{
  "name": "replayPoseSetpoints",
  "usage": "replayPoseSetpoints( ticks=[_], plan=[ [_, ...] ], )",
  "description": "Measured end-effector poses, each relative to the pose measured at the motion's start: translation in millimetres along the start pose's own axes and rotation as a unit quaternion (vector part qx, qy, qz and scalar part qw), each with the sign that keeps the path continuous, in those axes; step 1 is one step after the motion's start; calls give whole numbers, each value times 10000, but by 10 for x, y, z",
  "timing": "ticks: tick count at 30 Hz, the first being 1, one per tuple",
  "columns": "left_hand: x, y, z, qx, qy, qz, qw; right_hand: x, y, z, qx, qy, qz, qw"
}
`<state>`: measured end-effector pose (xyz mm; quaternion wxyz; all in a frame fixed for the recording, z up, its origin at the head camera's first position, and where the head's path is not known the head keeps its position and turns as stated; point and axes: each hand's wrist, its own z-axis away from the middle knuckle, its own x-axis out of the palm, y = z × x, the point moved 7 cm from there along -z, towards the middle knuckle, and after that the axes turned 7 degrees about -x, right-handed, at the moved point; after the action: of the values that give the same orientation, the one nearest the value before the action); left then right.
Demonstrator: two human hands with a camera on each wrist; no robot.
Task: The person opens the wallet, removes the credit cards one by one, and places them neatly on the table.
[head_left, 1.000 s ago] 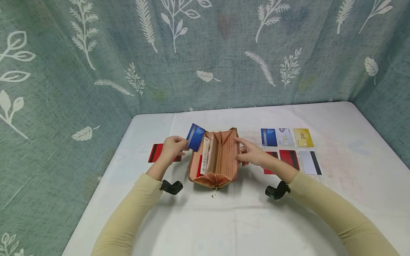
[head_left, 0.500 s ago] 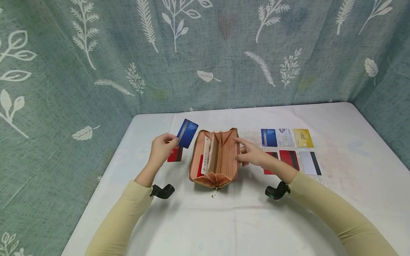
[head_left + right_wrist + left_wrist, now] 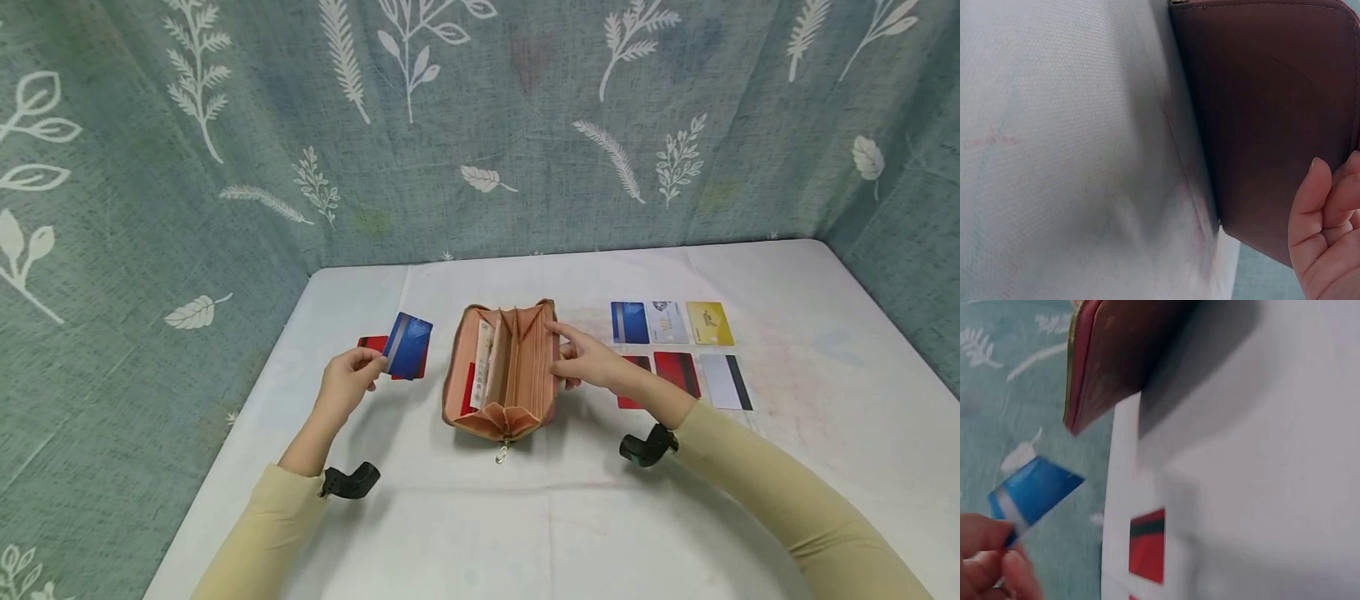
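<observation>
A pink accordion wallet (image 3: 501, 371) lies open on the white table (image 3: 525, 517), with a red card and paper slips in its left pockets. My left hand (image 3: 347, 385) pinches a blue card (image 3: 408, 345) just above a red card (image 3: 372, 343) lying left of the wallet. The left wrist view shows the blue card (image 3: 1035, 490) in my fingers, the red card (image 3: 1147, 545) on the table and the wallet's side (image 3: 1116, 356). My right hand (image 3: 588, 358) holds the wallet's right edge, thumb and fingers against its outer wall (image 3: 1272, 119).
Right of the wallet lie two rows of cards: a blue card (image 3: 629, 322), a silver card (image 3: 667, 321) and a yellow card (image 3: 709, 322) behind, red cards (image 3: 677, 372) and a white card (image 3: 726, 381) in front. Leaf-patterned cloth walls (image 3: 480, 125) enclose the table on three sides.
My left hand has carried the blue card from the wallet's top left corner leftward and down, to over the red card. The right hand and the wallet have stayed put.
</observation>
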<state>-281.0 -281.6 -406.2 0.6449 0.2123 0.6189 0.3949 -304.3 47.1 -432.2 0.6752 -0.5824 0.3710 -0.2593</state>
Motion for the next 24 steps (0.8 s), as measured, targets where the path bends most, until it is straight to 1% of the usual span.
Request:
replayPoseSetpoints(
  ticks=[4, 7, 12, 18, 21, 24],
  plan=[
    [-32, -205, -3, -399, -537, -186, 9976, 18, -6, 5, 25, 21, 0, 10000],
    [-75, -369, -10, -693, -784, -373, 9938, 29, -15, 10, 16, 24, 23, 10000],
    [-148, -612, -4, -991, -1000, -621, 9881, 56, -18, 21, -21, 13, 42, 10000],
    [-246, -823, 66, -1225, -1220, -786, 9818, 95, -41, 39, -48, 18, 60, 10000],
    [-292, -918, 104, -1330, -1405, -910, 9769, 106, -35, 37, -19, 45, 88, 9999],
    [-323, -1006, 129, -1478, -1572, -1122, 9700, 105, -25, 29, 18, 63, 85, 9999]
  ],
)
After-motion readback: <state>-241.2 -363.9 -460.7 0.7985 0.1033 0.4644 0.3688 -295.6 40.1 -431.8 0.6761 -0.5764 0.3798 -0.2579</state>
